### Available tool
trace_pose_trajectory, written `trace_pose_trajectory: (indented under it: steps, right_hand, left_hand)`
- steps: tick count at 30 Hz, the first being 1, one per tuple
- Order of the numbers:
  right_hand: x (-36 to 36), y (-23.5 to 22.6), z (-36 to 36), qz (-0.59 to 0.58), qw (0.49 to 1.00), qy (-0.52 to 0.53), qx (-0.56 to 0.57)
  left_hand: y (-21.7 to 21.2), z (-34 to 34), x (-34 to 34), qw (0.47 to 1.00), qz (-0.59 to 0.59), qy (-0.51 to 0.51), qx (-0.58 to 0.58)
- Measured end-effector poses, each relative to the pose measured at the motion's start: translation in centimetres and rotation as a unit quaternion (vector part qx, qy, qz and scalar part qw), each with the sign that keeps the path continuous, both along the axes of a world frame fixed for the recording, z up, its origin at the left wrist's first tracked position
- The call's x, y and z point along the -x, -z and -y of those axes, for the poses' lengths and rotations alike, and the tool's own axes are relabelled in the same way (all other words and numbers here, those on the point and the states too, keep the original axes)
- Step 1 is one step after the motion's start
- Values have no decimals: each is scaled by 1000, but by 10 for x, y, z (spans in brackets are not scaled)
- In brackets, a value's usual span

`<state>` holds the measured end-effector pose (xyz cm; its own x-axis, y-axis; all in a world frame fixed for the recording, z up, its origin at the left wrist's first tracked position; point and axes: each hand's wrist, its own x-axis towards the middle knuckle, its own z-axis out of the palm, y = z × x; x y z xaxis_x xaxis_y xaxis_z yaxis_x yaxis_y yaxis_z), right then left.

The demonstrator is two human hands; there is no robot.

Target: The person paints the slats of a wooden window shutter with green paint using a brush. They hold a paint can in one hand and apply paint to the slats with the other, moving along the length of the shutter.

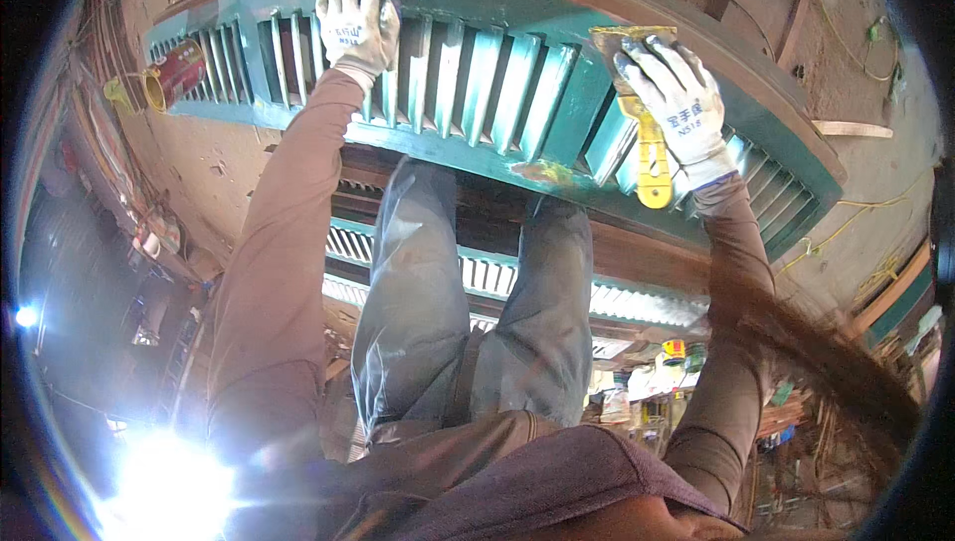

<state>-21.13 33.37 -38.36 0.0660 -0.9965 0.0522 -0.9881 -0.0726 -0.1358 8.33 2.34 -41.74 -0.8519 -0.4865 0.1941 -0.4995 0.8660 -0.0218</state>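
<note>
Before me lies a long teal-green louvred shutter panel (pixel 448 148), its slats running between two rails. My left hand (pixel 355 19), in a white glove with dark-stained fingertips, rests with fingers stretched over the upper rail and slats at left. My right hand (pixel 671 93), also gloved, has its fingers over the broad flat end of a yellow-handled putty knife (pixel 652 158). The handle points down toward me, outside the palm, and the flat end lies at the upper rail. A patch of yellowish, scuffed paint (pixel 547 173) marks the lower rail.
A red can (pixel 179 76) with a yellow rim sits by the panel's left end. Other louvred panels (pixel 477 272) lie lower, behind my legs. A yellow cord (pixel 846 208) trails on the floor at right. A bright lamp (pixel 169 491) glares at lower left.
</note>
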Motion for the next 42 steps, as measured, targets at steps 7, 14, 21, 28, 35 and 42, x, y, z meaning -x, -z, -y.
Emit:
trace_pose_trajectory:
  steps: [7, 14, 21, 28, 35, 42]
  right_hand:
    - [-1, -14, -23, 8, 987, -152, -57]
    - [23, -41, 4, 36, 998, -44, -1]
    - [26, -24, 4, 4, 990, -132, -47]
    - [38, -48, 32, -1, 993, -115, -13]
    - [37, -44, 26, 80, 966, -235, -74]
    - [105, -62, 23, -14, 970, -236, -51]
  left_hand:
    - [8, -25, -2, 996, 13, -88, 26]
    - [16, -50, -4, 987, -43, -140, 60]
    - [-15, -59, 12, 986, -38, -163, 8]
    - [-17, -62, 12, 983, -36, -182, 12]
    - [-13, -60, 12, 983, -29, -177, 32]
    - [-11, -61, 16, 984, -20, -176, 21]
